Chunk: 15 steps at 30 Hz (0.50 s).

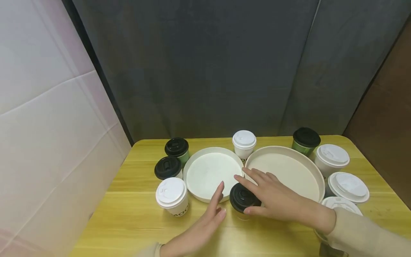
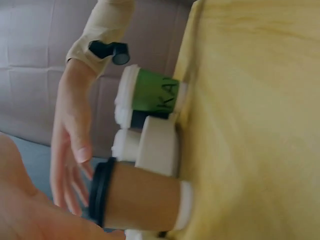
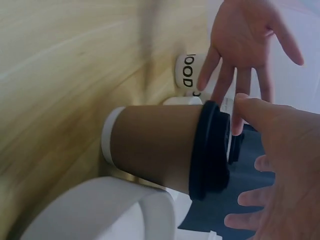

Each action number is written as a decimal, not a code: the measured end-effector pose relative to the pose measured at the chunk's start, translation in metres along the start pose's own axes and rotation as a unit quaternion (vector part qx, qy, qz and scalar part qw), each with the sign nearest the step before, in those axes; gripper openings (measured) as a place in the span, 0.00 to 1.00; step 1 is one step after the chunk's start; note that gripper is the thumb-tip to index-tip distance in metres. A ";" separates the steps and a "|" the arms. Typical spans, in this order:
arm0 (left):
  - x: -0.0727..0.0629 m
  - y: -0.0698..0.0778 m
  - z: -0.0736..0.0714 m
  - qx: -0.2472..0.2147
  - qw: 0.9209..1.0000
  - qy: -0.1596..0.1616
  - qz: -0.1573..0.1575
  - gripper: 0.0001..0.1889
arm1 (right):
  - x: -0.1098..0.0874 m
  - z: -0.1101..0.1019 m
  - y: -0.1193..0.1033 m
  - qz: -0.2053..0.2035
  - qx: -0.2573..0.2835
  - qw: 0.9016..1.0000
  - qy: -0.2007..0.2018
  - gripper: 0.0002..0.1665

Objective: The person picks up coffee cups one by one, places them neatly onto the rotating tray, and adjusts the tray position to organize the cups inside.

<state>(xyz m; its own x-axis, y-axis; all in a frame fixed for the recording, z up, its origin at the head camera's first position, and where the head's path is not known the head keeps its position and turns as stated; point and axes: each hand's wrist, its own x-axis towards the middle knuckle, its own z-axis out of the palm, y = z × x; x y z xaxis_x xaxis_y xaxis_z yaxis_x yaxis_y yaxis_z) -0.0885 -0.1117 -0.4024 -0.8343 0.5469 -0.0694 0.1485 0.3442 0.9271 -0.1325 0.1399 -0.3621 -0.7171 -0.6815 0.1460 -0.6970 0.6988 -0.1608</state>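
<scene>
A brown paper coffee cup (image 3: 155,142) with a black lid (image 1: 241,198) stands upright on the table, in front of the gap between two round trays. My right hand (image 1: 273,196) hovers at the lid's right side, fingers spread, overlapping it in the head view; in the right wrist view its thumb lies close to the lid. To the cup's left is my left hand (image 1: 205,223), fingers extended and holding nothing, its palm facing the cup. The white round tray (image 1: 208,173) lies behind the left hand, the larger cream tray (image 1: 289,169) behind the right.
Left of the white tray stand two black-lidded cups (image 1: 168,167) and a white cup (image 1: 172,196). Another white cup (image 1: 244,142) is behind the trays. Along the right are a green cup (image 1: 305,141) and several white-lidded cups (image 1: 332,157). A dark curtain (image 1: 205,71) hangs behind the table.
</scene>
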 end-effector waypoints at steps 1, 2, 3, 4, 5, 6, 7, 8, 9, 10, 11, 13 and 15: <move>0.000 -0.002 0.002 -0.005 1.000 -0.007 -0.002 0.32 | 0.000 0.001 -0.001 0.000 0.001 1.000 -0.001 0.50; 0.000 -0.004 0.004 -0.009 1.000 -0.013 -0.004 0.32 | 0.000 0.003 -0.001 -0.001 -0.001 1.000 0.001 0.50; 0.000 -0.006 0.006 -0.013 1.000 -0.018 -0.006 0.32 | -0.001 0.005 -0.001 -0.001 -0.002 1.000 0.002 0.49; -0.001 -0.007 0.008 -0.018 0.999 -0.023 -0.012 0.32 | -0.001 0.006 -0.002 -0.001 -0.003 1.000 0.002 0.49; -0.002 -0.007 0.010 -0.024 0.999 -0.026 -0.018 0.32 | -0.001 0.008 -0.002 -0.001 -0.003 1.000 0.003 0.49; -0.002 -0.008 0.011 -0.029 0.999 -0.028 -0.024 0.32 | -0.002 0.010 -0.002 0.000 -0.003 1.000 0.002 0.49; -0.002 -0.009 0.013 -0.035 0.998 -0.030 -0.030 0.33 | -0.002 0.012 -0.003 0.000 -0.004 1.000 0.002 0.49; -0.002 -0.009 0.014 -0.041 0.998 -0.031 -0.036 0.34 | -0.002 0.013 -0.003 0.001 -0.003 1.000 0.003 0.49; -0.002 -0.010 0.015 -0.049 0.998 -0.029 -0.037 0.35 | -0.002 0.015 -0.003 0.001 -0.004 1.000 0.004 0.49; -0.001 -0.010 0.017 -0.057 0.997 -0.026 -0.038 0.37 | -0.002 0.017 -0.004 0.003 -0.005 1.000 0.004 0.49; 0.000 -0.011 0.018 -0.065 0.997 -0.025 -0.039 0.39 | -0.002 0.018 -0.004 0.005 -0.004 1.000 0.005 0.49; 0.002 -0.014 0.021 -0.076 0.996 -0.024 -0.037 0.41 | -0.002 0.021 -0.004 0.011 -0.004 1.000 0.009 0.49; 0.004 -0.016 0.023 -0.085 0.996 -0.024 -0.034 0.43 | -0.002 0.023 -0.004 0.018 -0.004 1.000 0.013 0.49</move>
<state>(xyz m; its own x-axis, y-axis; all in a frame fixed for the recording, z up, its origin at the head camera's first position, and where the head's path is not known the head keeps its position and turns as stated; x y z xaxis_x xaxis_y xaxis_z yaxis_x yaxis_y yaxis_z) -0.0825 -0.0973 -0.4257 -0.8127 0.5634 -0.1486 -0.0031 0.2508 0.9680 -0.1275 0.1335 -0.3842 -0.7411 -0.6507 0.1653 -0.6712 0.7242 -0.1584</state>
